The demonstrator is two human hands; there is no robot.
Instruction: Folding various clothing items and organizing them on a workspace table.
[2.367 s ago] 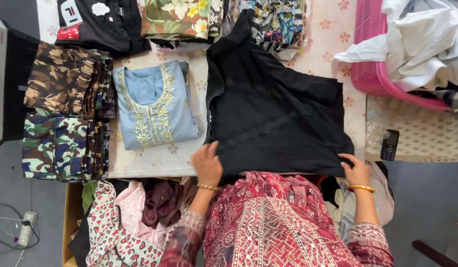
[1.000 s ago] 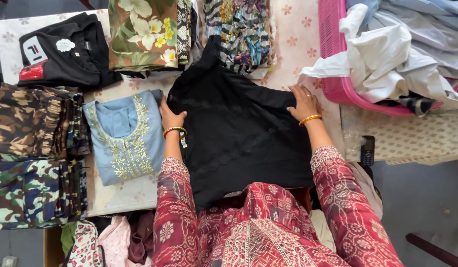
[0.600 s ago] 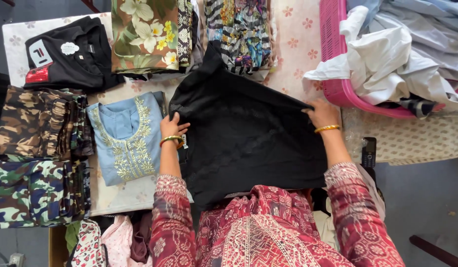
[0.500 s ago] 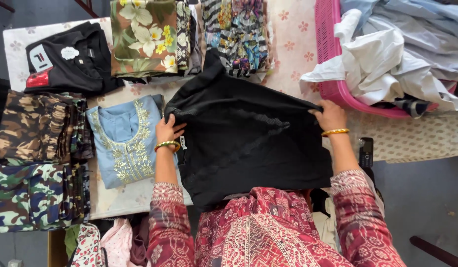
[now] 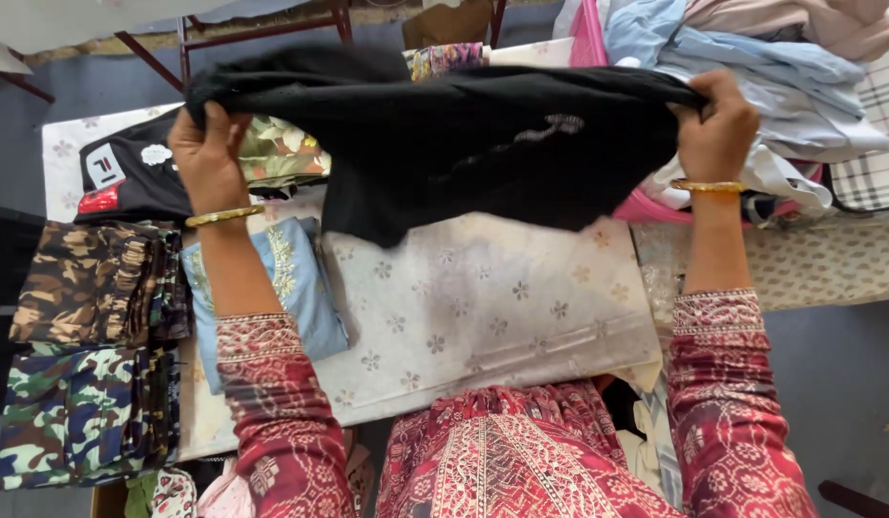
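Here, in the head view, we hold the black garment (image 5: 463, 144) up off the counter (image 5: 483, 307), stretched between our two hands. Our left hand (image 5: 209, 144) grips its left end and our right hand (image 5: 718, 125) grips its right end; on both sides the fingers are curled closed, pinching bunched cloth. The garment's long axis runs left to right, nearly level, and the loose fabric hangs down from that line toward us, its lowest fold clear of the counter. Both hands sit at about the same height, so neither is nearer to the garment than the other; each already has an end.

Directly beneath the garment lies the bare floral cloth of the counter. Just beside our left forearm rests a light blue embroidered top (image 5: 281, 288), and farther left sit two folded camouflage stacks (image 5: 89, 355). Behind our right hand a pink basket (image 5: 598, 38) holds heaped pale laundry (image 5: 780, 77).
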